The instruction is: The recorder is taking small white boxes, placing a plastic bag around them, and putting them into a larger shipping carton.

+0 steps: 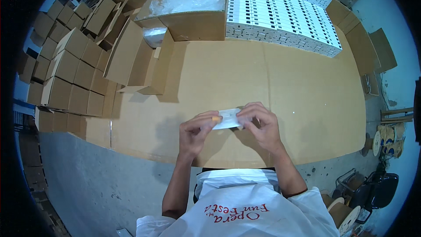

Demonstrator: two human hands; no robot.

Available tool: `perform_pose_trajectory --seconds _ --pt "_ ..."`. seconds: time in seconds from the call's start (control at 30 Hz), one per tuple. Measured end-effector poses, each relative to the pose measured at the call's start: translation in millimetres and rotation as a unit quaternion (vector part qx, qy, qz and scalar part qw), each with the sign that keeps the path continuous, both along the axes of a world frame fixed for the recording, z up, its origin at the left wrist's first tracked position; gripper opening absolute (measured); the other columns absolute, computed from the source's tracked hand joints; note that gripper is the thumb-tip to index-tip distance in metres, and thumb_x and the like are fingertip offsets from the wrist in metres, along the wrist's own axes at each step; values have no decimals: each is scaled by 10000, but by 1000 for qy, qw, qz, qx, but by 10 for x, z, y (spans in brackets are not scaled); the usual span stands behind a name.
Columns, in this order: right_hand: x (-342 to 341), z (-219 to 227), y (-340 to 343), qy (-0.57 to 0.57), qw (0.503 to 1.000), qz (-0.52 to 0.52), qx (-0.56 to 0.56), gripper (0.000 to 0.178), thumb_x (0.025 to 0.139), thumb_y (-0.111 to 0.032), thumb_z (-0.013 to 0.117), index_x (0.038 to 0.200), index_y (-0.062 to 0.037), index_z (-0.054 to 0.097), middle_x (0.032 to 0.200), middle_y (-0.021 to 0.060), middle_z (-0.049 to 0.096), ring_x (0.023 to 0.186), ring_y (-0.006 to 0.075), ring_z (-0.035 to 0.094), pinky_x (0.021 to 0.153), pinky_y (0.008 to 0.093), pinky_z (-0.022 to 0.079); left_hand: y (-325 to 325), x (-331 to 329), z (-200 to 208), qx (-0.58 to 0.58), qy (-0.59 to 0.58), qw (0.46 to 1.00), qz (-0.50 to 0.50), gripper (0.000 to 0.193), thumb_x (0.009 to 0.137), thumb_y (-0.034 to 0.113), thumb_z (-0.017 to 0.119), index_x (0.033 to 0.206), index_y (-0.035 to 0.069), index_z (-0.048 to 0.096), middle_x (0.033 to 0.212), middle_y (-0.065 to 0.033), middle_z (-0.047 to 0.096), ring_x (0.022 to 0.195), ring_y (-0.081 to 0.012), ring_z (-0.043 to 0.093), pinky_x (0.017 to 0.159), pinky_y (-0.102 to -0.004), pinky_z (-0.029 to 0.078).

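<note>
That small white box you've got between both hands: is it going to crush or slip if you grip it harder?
The small white box is probably light: the left hand and right hand hold it up by fingertips alone. It looks like thin card, so a hard squeeze may dent it. Its flat sides make rolling unlikely.

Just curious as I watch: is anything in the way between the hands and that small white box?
Nothing visible. Both the left hand and right hand already grip the white box directly, one at each end, above the bare cardboard-covered table.
</note>
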State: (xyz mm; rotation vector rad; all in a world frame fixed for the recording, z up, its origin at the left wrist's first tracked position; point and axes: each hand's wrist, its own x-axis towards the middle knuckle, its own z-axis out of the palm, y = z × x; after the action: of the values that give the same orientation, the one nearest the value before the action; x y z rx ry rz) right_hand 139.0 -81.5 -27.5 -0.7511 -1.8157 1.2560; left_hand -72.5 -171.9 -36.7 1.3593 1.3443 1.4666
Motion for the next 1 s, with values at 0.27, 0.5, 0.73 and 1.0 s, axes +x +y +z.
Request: perform_pose_trajectory --seconds 0.27,0.5,0.73,1.0 --pt "-268 34 331 20 988 -25 149 246 845 110 596 1036 -6 698 972 116 695 859 226 661 781 333 524 360 11 189 -172 -220 958 72 369 1032 229 559 1098 -114 680 980 -180 698 841 -215 708 673 -312 655" --pt "-195 82 326 -1 1000 14 -9 287 814 118 589 1039 -11 714 1021 128 714 938 248 688 832 359 535 439 -10 221 -178 -252 949 61 381 1035 233 551 1161 -110 657 1031 -174 689 876 -230 710 700 -323 661" --pt "-263 -1 372 -24 999 19 8 266 772 -14 785 1032 -23 728 1003 117 726 932 230 699 839 336 540 434 -101 199 -179 -253 950 49 379 1043 195 514 1301 -73 588 1114 -191 671 961 -252 702 725 -337 662" --pt "-245 -72 394 -31 999 28 -13 237 793 -31 779 1024 -21 726 985 108 725 898 228 693 806 336 534 341 -243 -19 -151 -308 938 -45 313 1007 60 556 1291 -70 584 1129 -145 672 1010 -218 684 842 -319 626"
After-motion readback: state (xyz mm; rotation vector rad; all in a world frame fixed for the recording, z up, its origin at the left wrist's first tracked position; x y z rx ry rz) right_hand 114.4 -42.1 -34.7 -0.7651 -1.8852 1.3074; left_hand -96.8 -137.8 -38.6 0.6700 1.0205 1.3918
